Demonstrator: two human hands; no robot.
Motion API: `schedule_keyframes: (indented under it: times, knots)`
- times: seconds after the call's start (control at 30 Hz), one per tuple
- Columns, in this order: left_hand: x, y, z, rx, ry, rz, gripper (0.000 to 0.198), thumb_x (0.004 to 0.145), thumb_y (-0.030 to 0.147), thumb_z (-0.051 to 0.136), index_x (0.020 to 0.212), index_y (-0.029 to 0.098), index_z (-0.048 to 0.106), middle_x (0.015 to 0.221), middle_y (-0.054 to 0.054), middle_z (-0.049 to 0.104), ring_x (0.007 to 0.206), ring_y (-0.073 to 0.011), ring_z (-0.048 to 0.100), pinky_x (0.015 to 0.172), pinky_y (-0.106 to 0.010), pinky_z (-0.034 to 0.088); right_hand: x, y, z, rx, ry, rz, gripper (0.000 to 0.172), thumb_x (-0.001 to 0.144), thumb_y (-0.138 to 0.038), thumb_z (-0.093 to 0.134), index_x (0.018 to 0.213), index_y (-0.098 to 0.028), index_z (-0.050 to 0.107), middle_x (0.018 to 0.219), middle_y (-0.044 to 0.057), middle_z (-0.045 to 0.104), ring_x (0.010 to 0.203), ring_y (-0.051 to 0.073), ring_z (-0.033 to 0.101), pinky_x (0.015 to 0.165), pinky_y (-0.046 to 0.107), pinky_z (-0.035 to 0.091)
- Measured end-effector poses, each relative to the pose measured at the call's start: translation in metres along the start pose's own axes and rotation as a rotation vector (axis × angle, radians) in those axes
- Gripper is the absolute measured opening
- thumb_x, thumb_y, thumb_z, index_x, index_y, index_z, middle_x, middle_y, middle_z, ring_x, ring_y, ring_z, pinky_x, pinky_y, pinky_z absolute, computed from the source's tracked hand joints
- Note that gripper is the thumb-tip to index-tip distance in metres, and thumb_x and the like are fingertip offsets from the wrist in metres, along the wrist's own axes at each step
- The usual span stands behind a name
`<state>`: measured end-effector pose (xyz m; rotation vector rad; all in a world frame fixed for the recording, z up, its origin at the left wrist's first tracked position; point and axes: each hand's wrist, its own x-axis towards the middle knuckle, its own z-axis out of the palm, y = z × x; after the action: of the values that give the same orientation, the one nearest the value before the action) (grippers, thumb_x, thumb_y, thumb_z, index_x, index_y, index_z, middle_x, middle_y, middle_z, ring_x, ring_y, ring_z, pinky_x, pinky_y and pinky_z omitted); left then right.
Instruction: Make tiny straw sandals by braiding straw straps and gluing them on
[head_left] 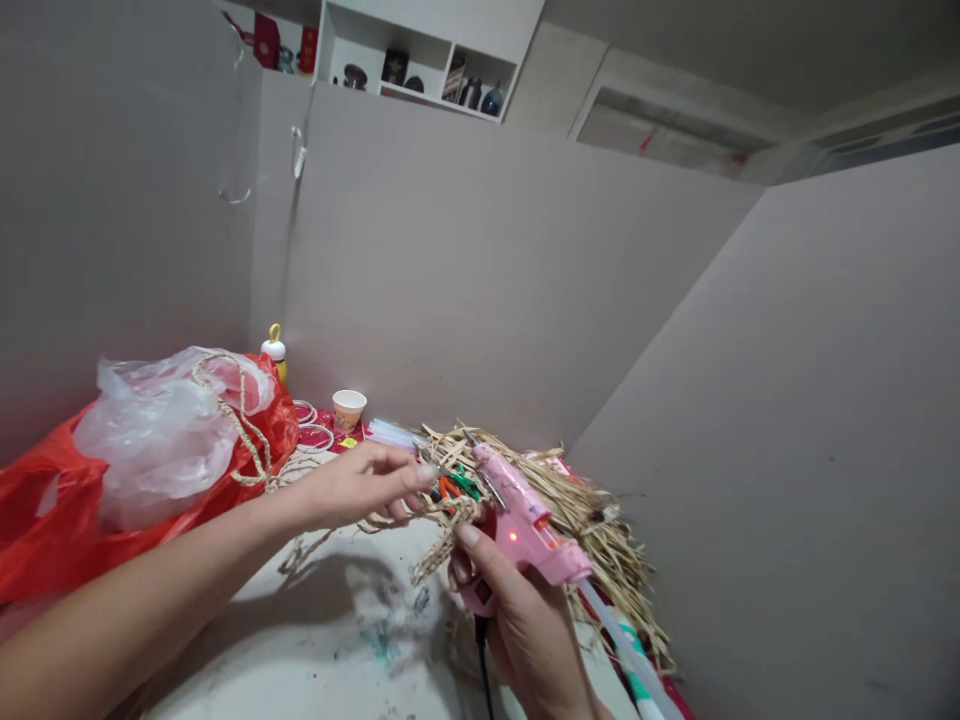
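Note:
My right hand (521,615) is wrapped round the handle of a pink hot glue gun (517,500), its red light lit and a clear glue stick (622,640) poking from its back. The right thumb also presses on a piece of braided straw cord (435,552). My left hand (375,487) has its fingers closed on the same cord, left of the gun; the exact grip is partly hidden. Behind the cord, green-handled pliers (466,482) and something orange lie on the table. The gun's nozzle points up and away, apart from the cord.
A pile of dry straw (600,530) covers the table's right side. Red and clear plastic bags (165,430) fill the left, a braid hanging over them. A paper cup (349,410), a yellow-and-white bottle (274,350) and spare glue sticks (391,434) stand or lie behind. The gun's black cable (484,665) hangs down.

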<state>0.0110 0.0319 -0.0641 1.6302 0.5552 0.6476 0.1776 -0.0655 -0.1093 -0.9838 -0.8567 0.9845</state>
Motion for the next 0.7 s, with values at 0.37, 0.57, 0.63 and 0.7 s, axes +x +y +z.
schedule_keyframes:
  times: [0.37,0.57,0.63,0.7]
  knots:
    - [-0.004,0.005,0.014,0.001,0.241,0.132,0.021,0.078,0.037,0.068,0.079,0.016,0.071,0.069,-0.001,0.063,0.061,-0.0107,0.051,0.057,-0.022,0.04,-0.003,-0.018,0.001,0.086,-0.002,0.049,0.032,0.065,-0.035,0.084,0.08,-0.017,0.062,0.053,-0.005,0.056,0.046,0.008,0.05,0.046,0.018,0.038]
    - [-0.007,0.007,0.021,0.03,0.24,0.069,0.022,0.077,0.036,0.067,0.087,0.016,0.069,0.066,0.001,0.059,0.052,-0.0085,0.043,0.047,-0.02,0.033,-0.001,-0.013,-0.002,0.038,-0.003,0.043,0.032,0.067,-0.037,0.083,0.08,-0.016,0.062,0.052,-0.004,0.056,0.047,0.008,0.049,0.045,0.018,0.037]
    - [-0.012,0.011,0.026,0.175,0.43,0.206,0.02,0.081,0.033,0.063,0.093,0.017,0.067,0.071,0.0,0.06,0.054,-0.0091,0.044,0.05,-0.021,0.036,0.0,-0.014,-0.001,0.053,0.024,0.019,0.033,0.066,-0.037,0.084,0.08,-0.016,0.062,0.052,-0.004,0.057,0.048,0.008,0.05,0.047,0.018,0.039]
    - [-0.018,0.016,0.032,0.307,0.531,0.329,0.017,0.084,0.031,0.058,0.087,0.016,0.066,0.071,0.0,0.06,0.057,-0.0098,0.046,0.054,-0.021,0.038,0.002,-0.016,0.0,0.068,0.063,-0.004,0.034,0.065,-0.037,0.084,0.081,-0.017,0.061,0.052,-0.004,0.058,0.047,0.008,0.049,0.044,0.016,0.036]
